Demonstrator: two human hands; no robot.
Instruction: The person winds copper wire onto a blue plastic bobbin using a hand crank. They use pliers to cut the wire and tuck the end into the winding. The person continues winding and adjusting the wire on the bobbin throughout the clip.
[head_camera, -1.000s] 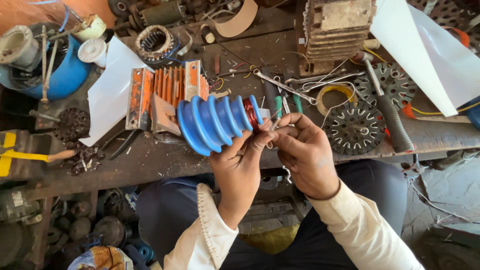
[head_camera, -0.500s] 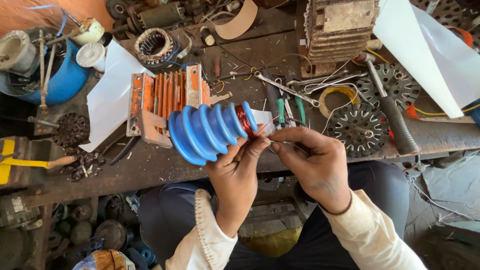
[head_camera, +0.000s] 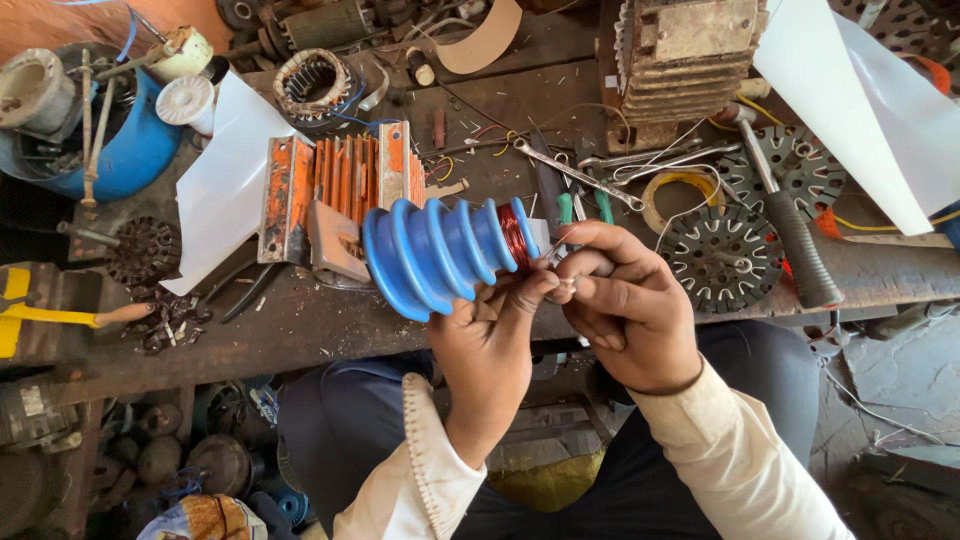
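Worktop (head_camera: 330, 330) first, a dark, scarred plank running right across the frame and buried in motor parts. Top right, a grey finned motor housing (head_camera: 690, 50), with a white sheet (head_camera: 870, 110) leaning beside it. Far left, a blue tub (head_camera: 120, 160) stuffed with rods and a spool. Centre, just behind what I hold, an orange-ended block of copper-coloured laminations (head_camera: 345, 185). Right of centre, a round slotted steel disc (head_camera: 725, 255) with a black-handled hammer (head_camera: 790, 225) laid across its edge.

Now the thing itself: a blue ribbed winding former (head_camera: 440, 255), middle of the frame, raised over the near edge, with red copper wire (head_camera: 513, 235) wound in its last groove. My left hand (head_camera: 490, 340) cups its narrow end from below, fingers closed on it. My right hand (head_camera: 625, 305) is pinched shut on the fine wire end (head_camera: 568, 285), right against the left thumb.

Risk, as I judge it: that strand is thin, so a hard tug could snap it, and slack could let turns spring out of the groove. The former sits over open space, so a loose grip drops it onto my lap.

Hard to read: how the wire runs between my fingertips, how many turns sit in the groove, and the former's far end. Lower left under the worktop is dark clutter.
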